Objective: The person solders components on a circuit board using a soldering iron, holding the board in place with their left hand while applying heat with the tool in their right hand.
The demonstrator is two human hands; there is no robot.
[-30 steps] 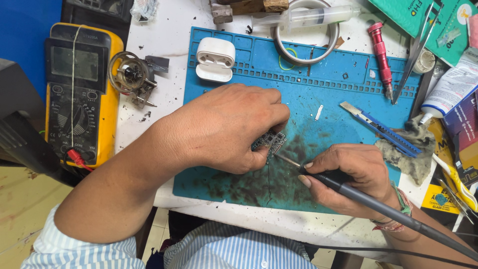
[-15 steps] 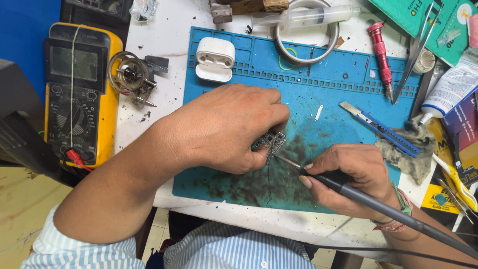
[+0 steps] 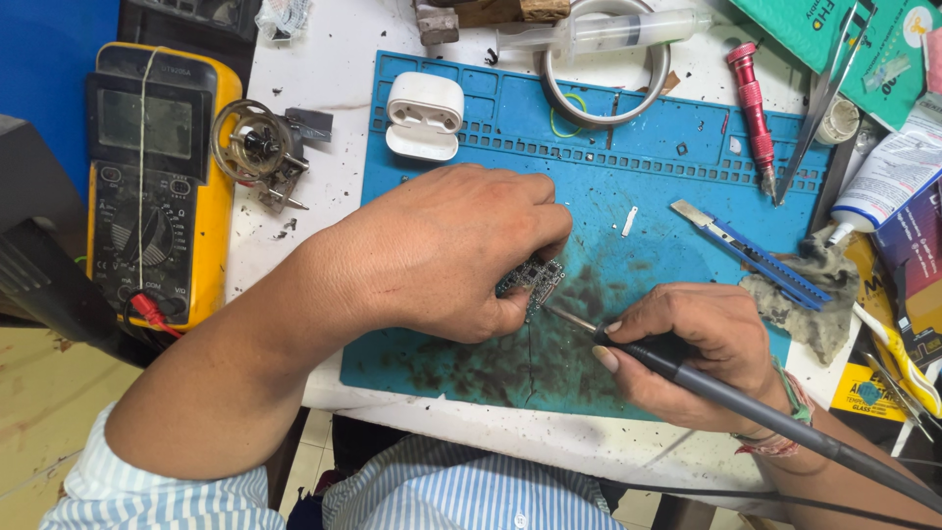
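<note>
Circuit board [image 3: 531,279] mostly hidden under left hand [image 3: 446,250], soldering iron [image 3: 687,371] tip touching

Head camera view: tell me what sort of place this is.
Probably a small electronics repair bench: a yellow multimeter beside a blue work mat, and the right hand holds a soldering iron to a small circuit board held by the left hand.

This is an electronics repair bench in a small workshop. A blue silicone work mat [image 3: 687,186], stained dark with soot and flux, covers a scuffed white table [image 3: 324,186]. A yellow multimeter [image 3: 157,186] lies at one side. Around the mat sit a red precision screwdriver [image 3: 754,108], tweezers [image 3: 819,118], a blue utility knife [image 3: 751,253], a syringe [image 3: 603,31] and a soldering iron [image 3: 706,378].
</note>
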